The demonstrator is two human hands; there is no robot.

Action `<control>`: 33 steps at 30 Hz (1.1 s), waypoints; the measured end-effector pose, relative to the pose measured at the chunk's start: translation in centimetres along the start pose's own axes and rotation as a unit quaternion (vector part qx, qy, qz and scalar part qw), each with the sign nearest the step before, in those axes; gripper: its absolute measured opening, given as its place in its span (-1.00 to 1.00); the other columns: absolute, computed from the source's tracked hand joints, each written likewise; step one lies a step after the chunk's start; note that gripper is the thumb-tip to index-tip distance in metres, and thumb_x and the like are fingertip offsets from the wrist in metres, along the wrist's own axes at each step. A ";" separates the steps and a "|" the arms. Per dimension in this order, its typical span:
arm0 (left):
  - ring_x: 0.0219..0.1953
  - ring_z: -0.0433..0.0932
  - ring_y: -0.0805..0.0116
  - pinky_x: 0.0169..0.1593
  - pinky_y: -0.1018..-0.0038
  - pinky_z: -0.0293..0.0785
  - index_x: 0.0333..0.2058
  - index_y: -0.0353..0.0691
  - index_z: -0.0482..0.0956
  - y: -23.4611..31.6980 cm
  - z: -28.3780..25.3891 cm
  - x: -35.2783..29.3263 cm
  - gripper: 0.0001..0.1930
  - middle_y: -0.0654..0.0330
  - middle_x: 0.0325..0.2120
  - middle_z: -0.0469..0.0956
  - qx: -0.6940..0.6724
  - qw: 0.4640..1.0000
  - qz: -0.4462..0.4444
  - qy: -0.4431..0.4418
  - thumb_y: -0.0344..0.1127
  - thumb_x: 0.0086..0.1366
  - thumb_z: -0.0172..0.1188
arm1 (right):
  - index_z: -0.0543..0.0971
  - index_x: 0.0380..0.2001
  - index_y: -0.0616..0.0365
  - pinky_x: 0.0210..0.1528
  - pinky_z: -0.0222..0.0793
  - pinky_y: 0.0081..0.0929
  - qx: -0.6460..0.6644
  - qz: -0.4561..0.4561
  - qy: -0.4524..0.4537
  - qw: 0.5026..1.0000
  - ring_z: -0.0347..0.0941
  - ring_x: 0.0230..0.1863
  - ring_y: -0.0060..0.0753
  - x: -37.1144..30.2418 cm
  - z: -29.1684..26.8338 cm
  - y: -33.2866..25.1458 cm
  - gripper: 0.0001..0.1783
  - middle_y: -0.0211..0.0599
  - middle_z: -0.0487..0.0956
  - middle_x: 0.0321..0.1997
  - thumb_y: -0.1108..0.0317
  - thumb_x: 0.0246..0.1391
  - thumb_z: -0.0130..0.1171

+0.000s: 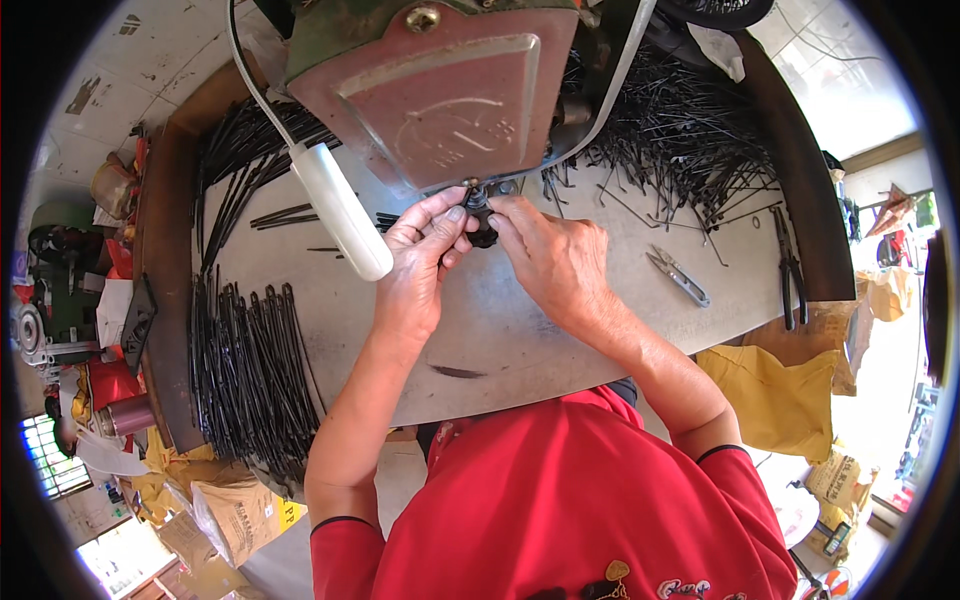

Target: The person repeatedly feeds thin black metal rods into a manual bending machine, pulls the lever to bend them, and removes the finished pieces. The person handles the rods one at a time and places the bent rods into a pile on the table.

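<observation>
My left hand [425,250] is closed in a pinch just under the front of a machine [440,105] with a worn reddish panel and green body. Thumb and fingertips meet close to the machine's small metal working parts [480,205]. Whatever lies between them is too small to tell. My right hand [558,255] is curled at the other side of those parts, thumb and forefinger together, its fingertips touching or nearly touching the dark metal. What it grips there is hidden. A few short black strips [388,220] lie beside my left fingers, partly covered by them.
A white tube lamp [340,210] hangs left of my left hand. Looped black strips [250,365] lie bundled at left; thin hooked black pieces [690,130] heap at back right. Thread snips [678,277] and long-handled pliers [789,270] lie right. A raised brown rim [165,280] edges the table.
</observation>
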State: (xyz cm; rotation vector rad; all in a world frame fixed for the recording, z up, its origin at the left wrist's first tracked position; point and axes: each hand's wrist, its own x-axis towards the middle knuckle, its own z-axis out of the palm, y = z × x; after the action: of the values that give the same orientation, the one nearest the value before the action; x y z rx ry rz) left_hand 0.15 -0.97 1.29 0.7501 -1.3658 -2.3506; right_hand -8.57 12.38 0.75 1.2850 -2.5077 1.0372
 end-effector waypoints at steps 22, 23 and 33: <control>-0.46 0.41 0.64 -0.41 0.74 0.31 -0.04 -0.32 0.49 -0.7 0.6 -0.5 -0.71 0.26 -0.38 0.56 -0.016 0.999 0.003 0.031 -0.43 0.27 0.17 | 0.45 -0.25 -0.01 -0.68 0.32 -0.24 0.004 0.000 0.021 1.000 0.48 -0.68 -0.15 -0.2 0.8 0.2 -0.83 -0.32 0.56 -0.61 0.35 0.05 0.12; -0.46 0.42 0.65 -0.41 0.74 0.32 -0.03 -0.32 0.49 -0.8 0.6 -0.6 -0.71 0.26 -0.38 0.56 -0.020 0.999 0.003 0.033 -0.43 0.27 0.17 | 0.44 -0.25 -0.01 -0.68 0.32 -0.24 0.000 0.001 0.019 1.000 0.49 -0.68 -0.14 -0.2 0.8 0.2 -0.83 -0.32 0.56 -0.61 0.36 0.04 0.11; -0.52 0.41 0.63 -0.48 0.70 0.36 -0.07 -0.26 0.58 0.1 1.0 -1.1 -0.75 0.26 -0.44 0.53 0.268 0.956 0.114 0.047 -0.45 0.26 0.14 | 0.44 -0.31 0.02 -0.62 0.36 -0.13 -0.038 0.044 -0.090 0.994 0.50 -0.62 0.00 0.6 -0.5 -0.5 -0.88 -0.20 0.56 -0.60 0.35 0.04 0.08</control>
State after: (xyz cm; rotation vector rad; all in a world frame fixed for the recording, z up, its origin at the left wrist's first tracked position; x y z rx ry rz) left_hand 0.49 0.26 2.12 0.7785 -1.9567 -1.7554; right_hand -8.65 12.10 1.60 1.3114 -2.7308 0.8677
